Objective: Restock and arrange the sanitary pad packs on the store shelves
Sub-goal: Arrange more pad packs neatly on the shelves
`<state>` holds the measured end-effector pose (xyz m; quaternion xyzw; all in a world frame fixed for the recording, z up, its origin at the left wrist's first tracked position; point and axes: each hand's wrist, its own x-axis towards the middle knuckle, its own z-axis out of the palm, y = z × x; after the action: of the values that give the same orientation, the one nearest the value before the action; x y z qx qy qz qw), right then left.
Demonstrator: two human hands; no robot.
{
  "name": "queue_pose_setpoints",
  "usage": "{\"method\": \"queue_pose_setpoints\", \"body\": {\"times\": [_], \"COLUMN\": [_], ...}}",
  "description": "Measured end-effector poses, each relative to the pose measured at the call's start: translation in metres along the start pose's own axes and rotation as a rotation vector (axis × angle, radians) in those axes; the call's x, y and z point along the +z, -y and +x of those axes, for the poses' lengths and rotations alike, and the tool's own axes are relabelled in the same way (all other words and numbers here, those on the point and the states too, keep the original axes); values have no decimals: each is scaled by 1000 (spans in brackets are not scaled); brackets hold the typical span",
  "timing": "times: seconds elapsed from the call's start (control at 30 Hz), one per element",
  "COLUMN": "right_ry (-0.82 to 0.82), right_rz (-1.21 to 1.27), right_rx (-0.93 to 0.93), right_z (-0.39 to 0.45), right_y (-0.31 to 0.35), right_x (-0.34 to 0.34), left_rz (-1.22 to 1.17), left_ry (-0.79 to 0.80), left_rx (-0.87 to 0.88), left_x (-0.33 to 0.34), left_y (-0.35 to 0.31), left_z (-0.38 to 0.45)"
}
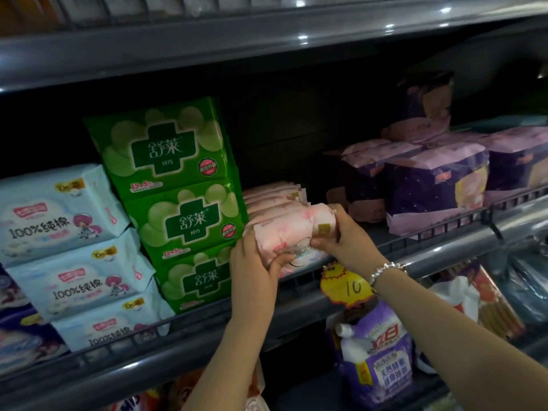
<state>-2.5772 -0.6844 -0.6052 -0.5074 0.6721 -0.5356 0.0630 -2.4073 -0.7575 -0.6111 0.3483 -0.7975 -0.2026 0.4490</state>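
Both hands, left hand (255, 268) and right hand (344, 235), clamp one soft pink plastic pad pack (292, 229) at frame centre, at the front of a pink row on the grey metal shelf (444, 247); restocking looks partway, with dark empty space behind.

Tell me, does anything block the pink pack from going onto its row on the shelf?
Nothing visible does. Both hands, left and right, hold the pink pack right at the front of the pink row, beside the green packs.
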Motion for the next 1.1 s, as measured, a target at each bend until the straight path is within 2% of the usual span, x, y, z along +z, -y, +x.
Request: {"method": "queue_pose_setpoints", "body": {"times": [0.07,0.2,0.27,0.37,0.43,0.57,0.7,0.77,0.9,1.1], "right_ry": [21,150,182,216,211,225,294,300,286,230], "right_rz": [-67,-136,-172,-169,-183,-249,-266,-289,-321,-553], "right_rx": [16,19,-14,-91,-175,-244,-219,-227,-259,-314], "right_z": [-5,-1,0,-2,-4,6,19,19,21,17], "right_y": [-1,3,7,12,12,15,18,17,9,-1], "right_x": [-2,-14,-19,-26,-26,-24,-22,-20,-13,-8], "left_rz": [25,-119,-96,219,438,669,616,610,602,590], "left_ry": [20,12,-25,-91,-22,163,343,370,305,318], "left_rx": [17,46,158,445,527,530,510,477,472,482], "left_x": [2,-2,-7,-13,-19,-27,-27,-26,-16,-12], "left_y": [2,3,1,-5,-10,-18,-17,-14,1,6], "left_z": [-2,-9,-13,-9,0,16,31,31,31,25]}}
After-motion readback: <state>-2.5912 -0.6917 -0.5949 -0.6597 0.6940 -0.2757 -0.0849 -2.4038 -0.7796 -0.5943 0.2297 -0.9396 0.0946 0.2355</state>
